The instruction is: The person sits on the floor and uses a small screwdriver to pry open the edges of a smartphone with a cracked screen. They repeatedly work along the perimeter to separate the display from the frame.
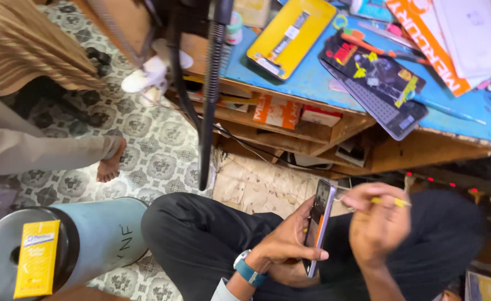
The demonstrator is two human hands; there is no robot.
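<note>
Left hand [290, 239] grips a smartphone [318, 226] edge-on over the lap, fingers wrapped round its back and side, below the blue counter [312, 83]. Right hand [379, 228] is closed on a thin yellow tool [393, 202], just right of the phone, tip pointing away from it. Phone looks light, rigid, slick, with breakable glass; I'd say best held by the long edges, as now. A yellow packet [36, 265] sits on a blue cylinder [89, 239], well apart to the left.
</note>
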